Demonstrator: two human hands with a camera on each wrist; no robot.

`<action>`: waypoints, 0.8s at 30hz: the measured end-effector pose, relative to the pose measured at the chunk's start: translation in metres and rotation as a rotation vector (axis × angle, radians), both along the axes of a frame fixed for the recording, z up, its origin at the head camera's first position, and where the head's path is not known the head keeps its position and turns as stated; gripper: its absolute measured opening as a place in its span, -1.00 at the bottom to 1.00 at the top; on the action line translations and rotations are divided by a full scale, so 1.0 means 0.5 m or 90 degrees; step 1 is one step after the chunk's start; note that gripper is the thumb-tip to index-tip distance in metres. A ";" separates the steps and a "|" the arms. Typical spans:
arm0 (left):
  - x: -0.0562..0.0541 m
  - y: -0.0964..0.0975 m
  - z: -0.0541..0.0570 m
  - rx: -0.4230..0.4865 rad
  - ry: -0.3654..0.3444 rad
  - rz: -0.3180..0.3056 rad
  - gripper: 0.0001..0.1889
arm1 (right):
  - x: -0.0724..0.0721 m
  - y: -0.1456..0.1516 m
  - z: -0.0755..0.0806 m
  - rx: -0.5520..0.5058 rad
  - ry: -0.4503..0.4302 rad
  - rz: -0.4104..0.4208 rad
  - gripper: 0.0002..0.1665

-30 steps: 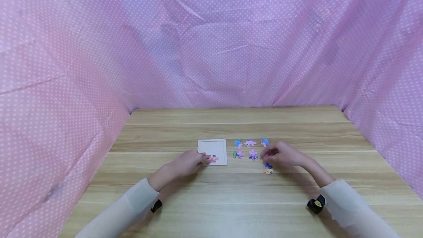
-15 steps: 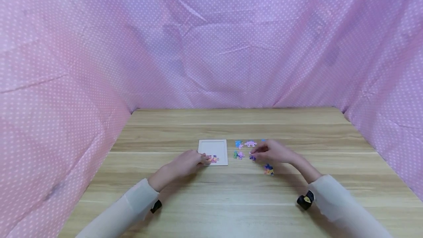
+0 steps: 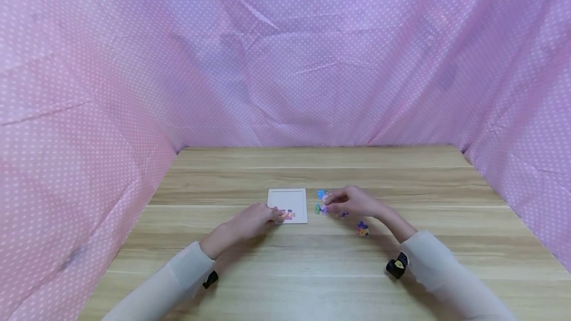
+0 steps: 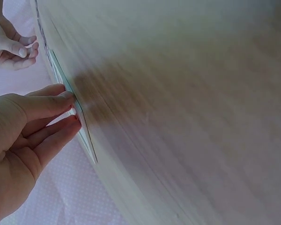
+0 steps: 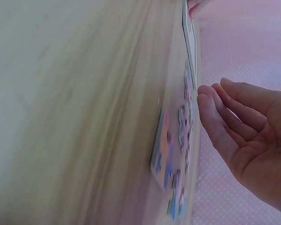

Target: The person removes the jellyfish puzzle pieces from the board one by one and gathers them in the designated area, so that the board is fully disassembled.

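Observation:
My left hand (image 3: 253, 219) rests at the near left corner of a square white puzzle tray (image 3: 287, 199), its fingertips touching a strip of colourful puzzle pieces (image 3: 289, 215) along the near edge. In the left wrist view, thumb and fingertips meet the tray's edge, with a gap between them. Above the loose pieces hovers my right hand (image 3: 357, 202), fingers gently bent and nothing visible between them. Nearest its fingertips lie a green-and-pink piece (image 3: 319, 209) and a blue-and-pink piece (image 3: 321, 194). Other pieces are partly or wholly hidden beneath this hand.
A dark blue and yellow puzzle piece (image 3: 363, 229) lies apart, nearer me; part of a purple piece (image 3: 344, 215) shows below the right hand. The wooden table (image 3: 285, 276) ends at a pink dotted curtain (image 3: 285, 88).
My right hand has moved left over the loose pieces, from beside the right column towards the left one. The left hand and the tray are nearly still.

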State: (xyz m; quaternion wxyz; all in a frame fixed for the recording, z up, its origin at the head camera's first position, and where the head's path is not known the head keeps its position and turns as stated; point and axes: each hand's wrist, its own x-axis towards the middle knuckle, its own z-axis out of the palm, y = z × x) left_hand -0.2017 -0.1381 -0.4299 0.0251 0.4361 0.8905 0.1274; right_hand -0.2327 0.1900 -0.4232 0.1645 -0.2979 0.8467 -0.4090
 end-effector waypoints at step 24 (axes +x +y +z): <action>0.005 -0.003 0.001 0.012 -0.011 0.014 -0.77 | -0.015 -0.123 -0.006 -0.029 0.030 0.042 -0.79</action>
